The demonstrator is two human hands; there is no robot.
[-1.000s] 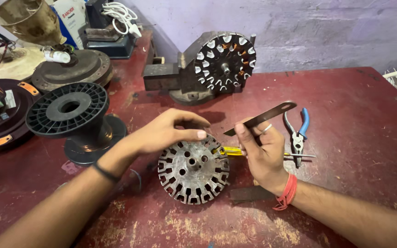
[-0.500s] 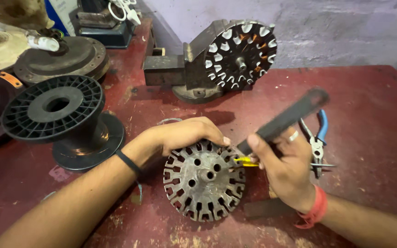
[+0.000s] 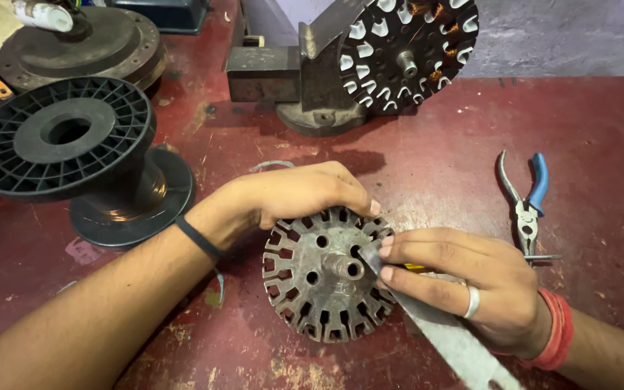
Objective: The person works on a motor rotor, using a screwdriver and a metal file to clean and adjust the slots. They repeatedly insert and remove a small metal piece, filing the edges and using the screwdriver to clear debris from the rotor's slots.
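Stator core (image 3: 324,278): flat on the bench (image 3: 601,137), under both hands. Left hand (image 3: 305,191): fingers curled over its far rim, steadying. Right hand (image 3: 464,278): fingers pinch a flat blade (image 3: 451,339), a second ago raised clear, now lowered with its tip beside the hub, so work on the core looks begun. Pliers (image 3: 525,206): beyond the right fingers, untouched.

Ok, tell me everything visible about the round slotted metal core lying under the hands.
The round slotted grey metal core lies flat on the worn red table. It looks like dull steel, with open slots around the rim, round holes and a short hub in the middle. The left hand grips its far edge; the right hand presses a flat metal strip onto its right side.
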